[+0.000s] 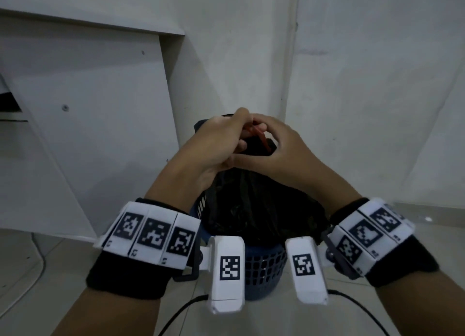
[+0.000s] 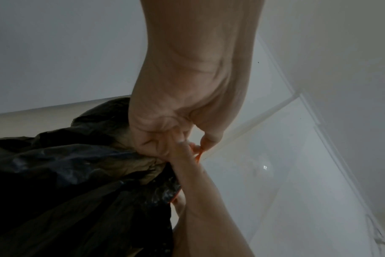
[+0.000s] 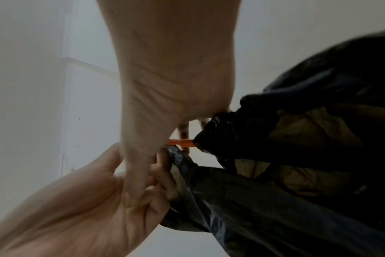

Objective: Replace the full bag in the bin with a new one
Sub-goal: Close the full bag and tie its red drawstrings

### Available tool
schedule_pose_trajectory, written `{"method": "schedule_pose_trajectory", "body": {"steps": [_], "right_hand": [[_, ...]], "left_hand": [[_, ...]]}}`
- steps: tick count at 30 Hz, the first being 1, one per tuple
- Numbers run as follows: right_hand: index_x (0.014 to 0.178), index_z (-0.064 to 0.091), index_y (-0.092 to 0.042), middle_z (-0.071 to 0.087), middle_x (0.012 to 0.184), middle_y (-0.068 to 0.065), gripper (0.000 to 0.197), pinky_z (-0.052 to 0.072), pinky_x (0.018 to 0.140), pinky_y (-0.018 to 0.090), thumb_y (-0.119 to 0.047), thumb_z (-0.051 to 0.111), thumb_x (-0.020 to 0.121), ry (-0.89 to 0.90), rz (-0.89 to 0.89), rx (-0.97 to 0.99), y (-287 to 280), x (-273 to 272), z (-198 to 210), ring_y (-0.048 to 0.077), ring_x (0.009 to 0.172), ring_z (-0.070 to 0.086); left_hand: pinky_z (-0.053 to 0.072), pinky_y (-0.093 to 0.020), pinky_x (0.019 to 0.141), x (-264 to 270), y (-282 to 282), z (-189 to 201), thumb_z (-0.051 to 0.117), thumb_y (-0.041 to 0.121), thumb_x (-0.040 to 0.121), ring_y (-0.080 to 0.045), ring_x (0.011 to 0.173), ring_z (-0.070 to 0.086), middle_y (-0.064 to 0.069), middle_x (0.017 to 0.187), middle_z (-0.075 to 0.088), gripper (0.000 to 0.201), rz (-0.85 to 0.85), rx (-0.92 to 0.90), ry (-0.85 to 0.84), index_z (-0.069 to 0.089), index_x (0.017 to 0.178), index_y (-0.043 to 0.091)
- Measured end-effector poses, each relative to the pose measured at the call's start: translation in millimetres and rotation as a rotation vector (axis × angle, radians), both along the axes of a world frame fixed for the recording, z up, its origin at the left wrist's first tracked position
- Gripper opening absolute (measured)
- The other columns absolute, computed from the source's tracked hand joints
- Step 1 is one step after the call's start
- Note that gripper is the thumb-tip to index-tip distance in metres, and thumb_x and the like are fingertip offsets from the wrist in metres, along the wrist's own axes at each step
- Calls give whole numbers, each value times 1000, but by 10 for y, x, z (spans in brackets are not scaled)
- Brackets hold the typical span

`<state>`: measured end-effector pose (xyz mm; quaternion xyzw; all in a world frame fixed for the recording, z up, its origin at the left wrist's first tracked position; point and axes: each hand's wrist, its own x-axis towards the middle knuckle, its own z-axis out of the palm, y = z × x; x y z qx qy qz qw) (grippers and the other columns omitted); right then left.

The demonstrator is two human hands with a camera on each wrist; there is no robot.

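At centre frame my left hand [image 1: 216,139] and right hand [image 1: 279,144] meet over the gathered neck of the black bag [image 1: 251,210], fingers curled, both pinching the orange tie [image 1: 260,137]. The bag, bulging, sits in the blue bin [image 1: 264,267] at lower centre. I judge I'm only closing it: the knot isn't done, the bag isn't lifted out, and I see no new bag anywhere.

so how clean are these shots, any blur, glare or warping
Head view: dim and flat, hands sharp, walls bowed by the wide lens, a small glare spot on the floor. Left wrist view: sharp on the left hand, black bag dark. Right wrist view: soft with motion blur, the orange drawstring still readable.
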<state>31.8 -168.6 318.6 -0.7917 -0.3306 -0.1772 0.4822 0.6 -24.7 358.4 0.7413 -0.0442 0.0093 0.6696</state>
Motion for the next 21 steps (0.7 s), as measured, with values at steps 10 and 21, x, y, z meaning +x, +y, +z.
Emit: {"method": "schedule_pose_trajectory", "body": {"steps": [10, 21], "right_hand": [[82, 68, -30, 64, 69, -11, 8, 53, 64, 39, -36, 70, 77, -154, -354, -380, -223, 247, -197, 13, 64, 58], [111, 74, -22, 44, 93, 2, 63, 31, 74, 32, -3, 37, 63, -246, -302, -412, -133, 349, -229, 23, 87, 36]], "left_hand": [[43, -25, 68, -39, 440, 135, 69, 47, 87, -4, 74, 57, 7, 86, 70, 35, 279, 294, -79, 72, 83, 12], [50, -23, 69, -139, 704, 168, 88, 47, 67, -8, 81, 66, 5, 84, 75, 34, 216, 622, -96, 81, 88, 21]]}}
